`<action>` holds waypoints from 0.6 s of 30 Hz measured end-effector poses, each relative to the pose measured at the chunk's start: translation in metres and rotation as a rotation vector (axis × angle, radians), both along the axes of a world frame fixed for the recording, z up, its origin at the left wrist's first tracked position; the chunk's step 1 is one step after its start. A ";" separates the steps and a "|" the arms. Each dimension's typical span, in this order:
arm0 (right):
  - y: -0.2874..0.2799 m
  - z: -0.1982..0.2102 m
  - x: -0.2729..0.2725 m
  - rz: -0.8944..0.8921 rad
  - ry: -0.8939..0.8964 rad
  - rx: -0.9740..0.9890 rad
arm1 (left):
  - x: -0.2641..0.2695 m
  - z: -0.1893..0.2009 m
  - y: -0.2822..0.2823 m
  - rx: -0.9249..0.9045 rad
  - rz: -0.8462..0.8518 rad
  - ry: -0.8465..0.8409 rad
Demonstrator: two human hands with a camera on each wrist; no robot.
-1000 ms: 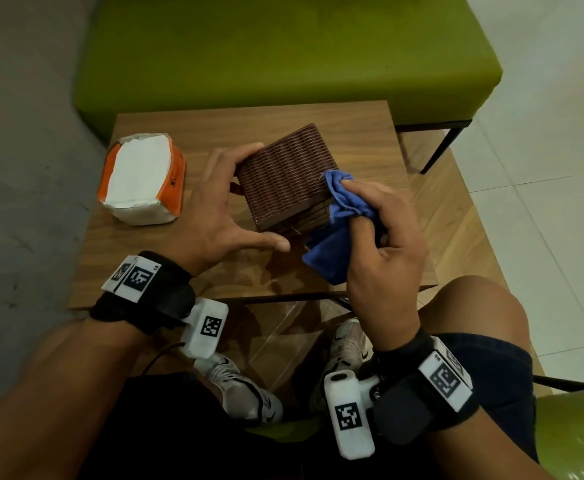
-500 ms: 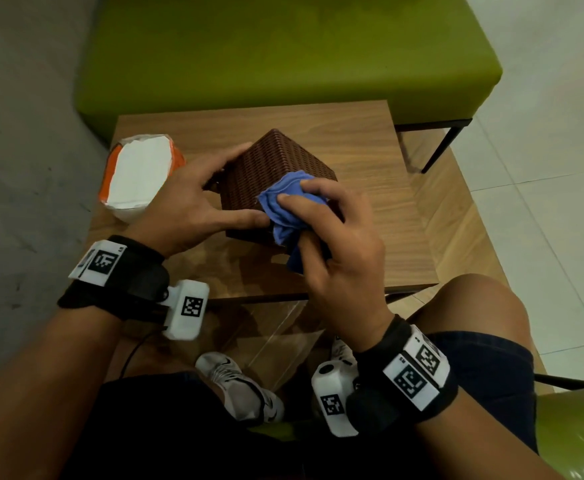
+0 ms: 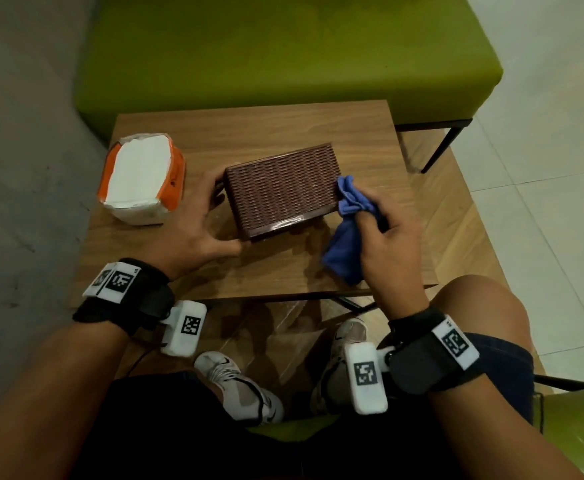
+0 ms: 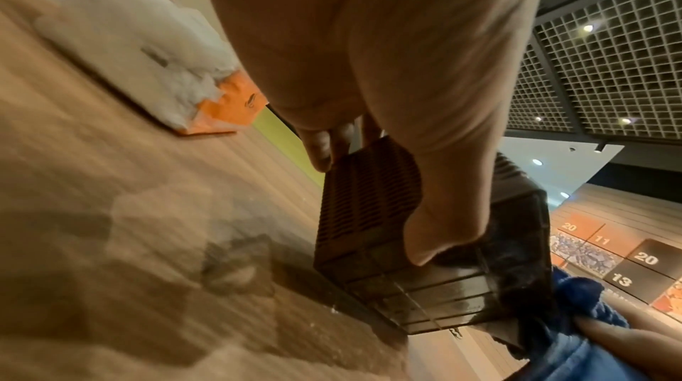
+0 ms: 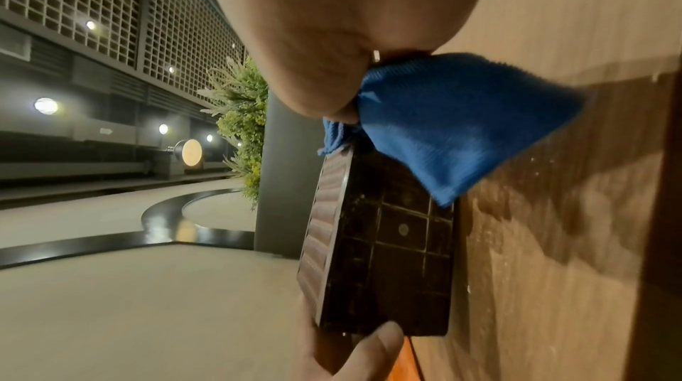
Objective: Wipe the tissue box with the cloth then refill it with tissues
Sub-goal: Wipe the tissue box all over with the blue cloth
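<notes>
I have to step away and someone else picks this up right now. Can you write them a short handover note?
Left hand: grips the left end of the woven brown tissue box, thumb on the near side, fingers round the far side.
Right hand: holds the bunched blue cloth against the box's right end.
Box: on the wooden table, tilted so a woven face looks up and its gridded underside faces the person.
Refill: orange-and-white tissue pack lies left of the box, apart from it.
Done: wiping is under way; how many faces are clean cannot be told.
Left: finish wiping, put the cloth down, load the tissues.
</notes>
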State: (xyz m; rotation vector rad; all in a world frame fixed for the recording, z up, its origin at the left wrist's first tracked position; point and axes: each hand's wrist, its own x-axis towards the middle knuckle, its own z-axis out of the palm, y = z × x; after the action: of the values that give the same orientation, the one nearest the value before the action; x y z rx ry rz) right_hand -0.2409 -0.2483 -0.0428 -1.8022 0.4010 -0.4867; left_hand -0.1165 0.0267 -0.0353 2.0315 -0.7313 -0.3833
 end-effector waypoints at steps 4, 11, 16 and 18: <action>0.000 0.000 0.000 0.042 -0.026 -0.010 | -0.005 -0.004 -0.003 0.004 0.050 0.016; 0.004 0.005 -0.008 0.022 -0.056 -0.366 | -0.010 -0.015 -0.013 0.015 0.113 -0.065; 0.038 -0.002 -0.021 0.056 -0.041 -0.581 | -0.008 -0.012 -0.019 0.038 0.087 -0.093; 0.052 0.001 -0.025 0.194 -0.030 -0.677 | -0.008 -0.012 -0.020 0.024 0.087 -0.072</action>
State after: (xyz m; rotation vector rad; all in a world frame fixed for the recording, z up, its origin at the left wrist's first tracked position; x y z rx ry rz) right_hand -0.2658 -0.1960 -0.0416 -2.4511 0.0264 -0.5508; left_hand -0.1243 0.0063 -0.0473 2.1007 -0.6828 -0.2708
